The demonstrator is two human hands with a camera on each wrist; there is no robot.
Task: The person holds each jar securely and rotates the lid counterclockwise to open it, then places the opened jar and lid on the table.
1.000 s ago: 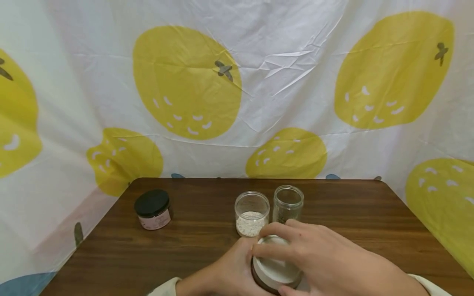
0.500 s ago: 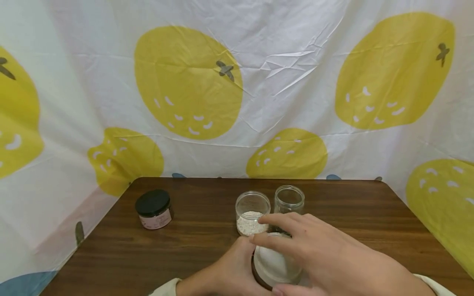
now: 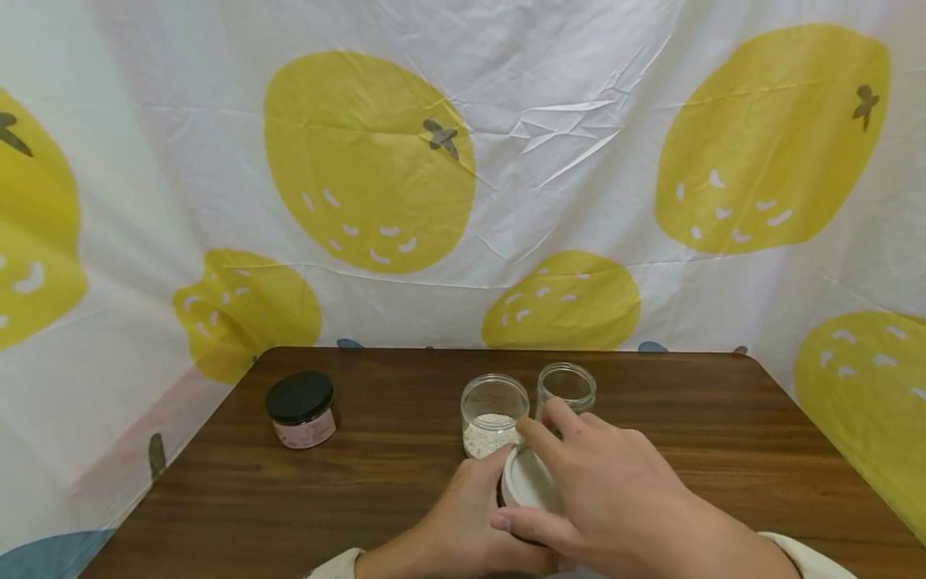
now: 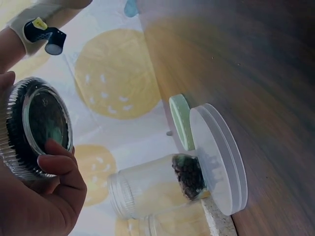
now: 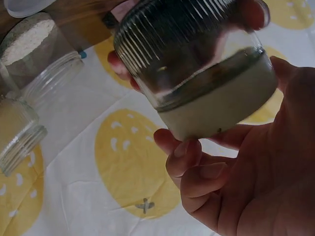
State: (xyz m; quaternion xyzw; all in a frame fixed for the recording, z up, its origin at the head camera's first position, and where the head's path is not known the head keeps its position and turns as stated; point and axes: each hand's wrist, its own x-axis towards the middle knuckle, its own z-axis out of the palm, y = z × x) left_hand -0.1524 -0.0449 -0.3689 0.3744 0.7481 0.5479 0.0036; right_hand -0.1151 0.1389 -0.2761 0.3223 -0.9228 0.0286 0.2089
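Note:
My left hand point(image 3: 463, 515) grips a ribbed glass jar point(image 5: 172, 54) with dark contents, held up in front of me. In the left wrist view, its fingers curl round the jar near the round glass base. A pale, off-white lid point(image 3: 531, 482) sits on the jar. My right hand point(image 3: 615, 482) holds this lid, thumb on the near side and fingers over the far side. The right wrist view shows the thumb at the lid's edge and bent fingers point(image 5: 182, 152) against it from the opposite side.
Beyond my hands stand a clear jar of white flakes point(image 3: 492, 434) and an uncovered clear jar point(image 3: 567, 382) with dark bean-like pieces low inside. A translucent lid point(image 4: 216, 160) and a green lid point(image 4: 182, 120) are near it. A pink-labelled jar with a black cap point(image 3: 300, 410) stands left.
My right hand has rotated about the lid, its fingers more bent now and thumb further forward. The jar has tilted slightly, while my left hand keeps its grip. The other jars stay put.

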